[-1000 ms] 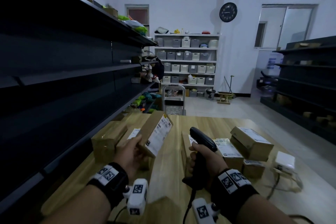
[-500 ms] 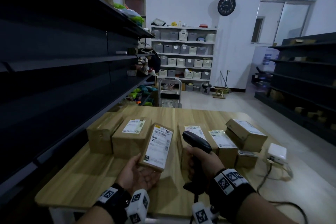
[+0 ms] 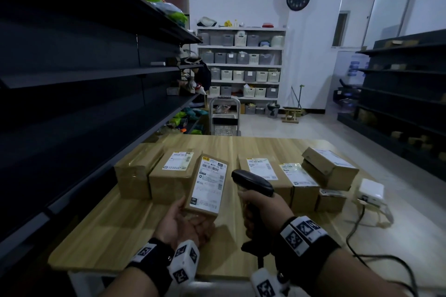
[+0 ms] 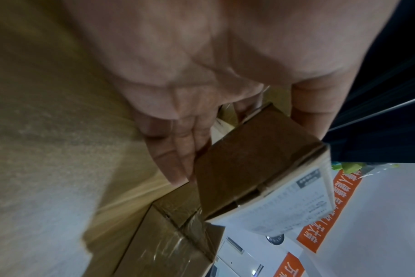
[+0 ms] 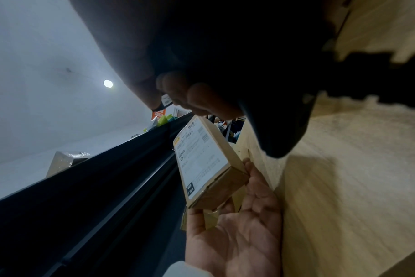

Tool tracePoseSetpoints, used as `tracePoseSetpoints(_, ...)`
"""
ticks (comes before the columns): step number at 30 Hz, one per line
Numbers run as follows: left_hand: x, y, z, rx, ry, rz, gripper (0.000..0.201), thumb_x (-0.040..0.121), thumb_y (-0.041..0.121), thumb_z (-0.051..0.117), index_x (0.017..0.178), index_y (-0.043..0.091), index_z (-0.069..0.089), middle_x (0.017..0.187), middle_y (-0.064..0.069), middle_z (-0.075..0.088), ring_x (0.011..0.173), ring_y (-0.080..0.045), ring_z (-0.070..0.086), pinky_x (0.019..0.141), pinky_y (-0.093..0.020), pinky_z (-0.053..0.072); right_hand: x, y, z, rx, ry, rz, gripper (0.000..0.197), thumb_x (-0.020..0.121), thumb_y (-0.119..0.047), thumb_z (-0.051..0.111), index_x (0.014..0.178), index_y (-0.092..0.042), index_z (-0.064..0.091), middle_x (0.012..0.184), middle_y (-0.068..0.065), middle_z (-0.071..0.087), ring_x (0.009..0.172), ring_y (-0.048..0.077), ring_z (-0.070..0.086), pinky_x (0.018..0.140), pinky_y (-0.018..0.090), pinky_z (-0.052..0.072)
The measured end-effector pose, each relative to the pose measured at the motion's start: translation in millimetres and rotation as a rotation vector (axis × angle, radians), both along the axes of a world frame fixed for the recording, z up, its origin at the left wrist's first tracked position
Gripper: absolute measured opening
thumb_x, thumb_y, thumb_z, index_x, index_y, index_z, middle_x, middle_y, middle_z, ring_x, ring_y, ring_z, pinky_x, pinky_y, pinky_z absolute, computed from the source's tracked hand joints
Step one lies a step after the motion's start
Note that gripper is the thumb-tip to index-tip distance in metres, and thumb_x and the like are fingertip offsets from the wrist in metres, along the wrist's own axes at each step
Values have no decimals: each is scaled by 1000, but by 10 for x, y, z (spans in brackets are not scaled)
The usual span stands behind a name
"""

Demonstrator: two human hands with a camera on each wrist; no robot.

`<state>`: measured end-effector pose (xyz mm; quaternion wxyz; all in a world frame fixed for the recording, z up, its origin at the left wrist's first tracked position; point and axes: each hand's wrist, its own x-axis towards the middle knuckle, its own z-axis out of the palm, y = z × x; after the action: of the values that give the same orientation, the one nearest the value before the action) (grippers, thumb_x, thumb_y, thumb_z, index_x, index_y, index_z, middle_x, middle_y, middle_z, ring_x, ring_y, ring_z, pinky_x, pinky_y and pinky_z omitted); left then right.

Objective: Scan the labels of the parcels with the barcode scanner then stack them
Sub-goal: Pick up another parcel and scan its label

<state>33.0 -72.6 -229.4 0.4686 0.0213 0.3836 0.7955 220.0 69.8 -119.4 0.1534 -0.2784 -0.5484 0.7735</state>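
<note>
My left hand (image 3: 187,220) holds a flat brown parcel (image 3: 207,185) palm up, thumb on its left edge, white label facing me. The same parcel (image 4: 256,168) shows in the left wrist view with my fingers (image 4: 178,150) under it, and in the right wrist view the parcel (image 5: 204,165) rests on my left hand (image 5: 237,234). My right hand (image 3: 263,212) grips the handle of a black barcode scanner (image 3: 253,182), its head just right of the parcel. The scanner (image 5: 272,112) fills the top of the right wrist view.
More brown parcels lie on the wooden table (image 3: 120,229): two at the left (image 3: 154,173), several at the right (image 3: 299,181), one stacked on another (image 3: 330,166). A white box with cables (image 3: 370,191) sits at the right edge. Dark shelving (image 3: 72,103) runs along the left.
My left hand has drawn the parcel back toward me and turned its label to face up. The scanner has stayed beside it. My head has tipped down.
</note>
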Motion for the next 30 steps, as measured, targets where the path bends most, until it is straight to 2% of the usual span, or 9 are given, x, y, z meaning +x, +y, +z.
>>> tracePoseSetpoints(5, 15, -6, 7, -4, 1, -2, 74, 99, 59, 56, 143, 0, 66, 139, -34, 68, 109, -41, 69, 97, -51, 51, 23, -20, 17, 8, -18, 11, 32, 92, -16, 74, 74, -14, 47, 58, 9, 37, 47, 20, 35, 51, 29, 31)
tracePoseSetpoints(10, 10, -7, 9, 11, -18, -6, 74, 98, 58, 58, 143, 0, 66, 146, -34, 64, 104, -41, 70, 90, -48, 53, 56, -41, 64, -21, -47, 45, 34, 92, -20, 72, 70, -16, 48, 59, 7, 38, 46, 20, 36, 52, 29, 32)
tracePoseSetpoints(12, 13, -5, 7, 27, -25, -10, 72, 99, 58, 57, 144, 2, 66, 143, -34, 66, 103, -41, 71, 89, -48, 55, 74, -50, 72, -24, -63, 63, 27, 92, -20, 72, 76, -13, 50, 59, 6, 39, 46, 21, 37, 52, 29, 33)
tracePoseSetpoints(14, 21, -5, 17, 38, -34, -6, 70, 100, 57, 57, 145, 4, 65, 143, -34, 66, 104, -42, 71, 88, -48, 55, 80, -56, 70, -28, -74, 68, 21, 92, -20, 72, 95, -11, 53, 60, 5, 39, 46, 21, 38, 52, 29, 33)
tracePoseSetpoints(16, 30, -3, 27, 41, -41, 2, 70, 101, 57, 56, 146, 5, 64, 146, -34, 64, 104, -42, 70, 86, -49, 56, 79, -45, 62, -27, -85, 62, 24, 92, -19, 71, 105, -12, 51, 60, 6, 39, 46, 20, 37, 52, 30, 33)
tracePoseSetpoints(20, 31, -4, 23, 46, -44, 5, 70, 101, 57, 55, 147, 4, 63, 138, -34, 68, 102, -42, 71, 81, -47, 58, 74, -32, 56, -29, -98, 64, 25, 92, -19, 71, 103, -12, 50, 59, 6, 37, 46, 19, 36, 52, 28, 31)
tracePoseSetpoints(23, 42, -4, 31, 49, -44, -3, 70, 101, 57, 56, 146, 4, 64, 136, -33, 70, 103, -43, 71, 83, -49, 58, 72, -30, 57, -34, -97, 70, 22, 91, -18, 72, 94, -13, 50, 59, 5, 37, 46, 19, 35, 51, 28, 31)
tracePoseSetpoints(27, 61, -15, 41, 79, -46, -22, 70, 101, 57, 56, 146, 4, 64, 127, -31, 72, 90, -39, 73, 72, -44, 61, 73, -31, 43, -37, -100, 81, 27, 92, -20, 71, 105, -12, 49, 59, 5, 38, 46, 20, 35, 54, 30, 30)
tracePoseSetpoints(30, 69, -14, 52, 74, -42, -24, 70, 101, 57, 56, 146, 4, 65, 136, -32, 70, 99, -41, 71, 81, -47, 56, 67, -30, 36, -45, -98, 84, 28, 93, -21, 71, 108, -12, 50, 59, 4, 38, 47, 20, 36, 54, 30, 30)
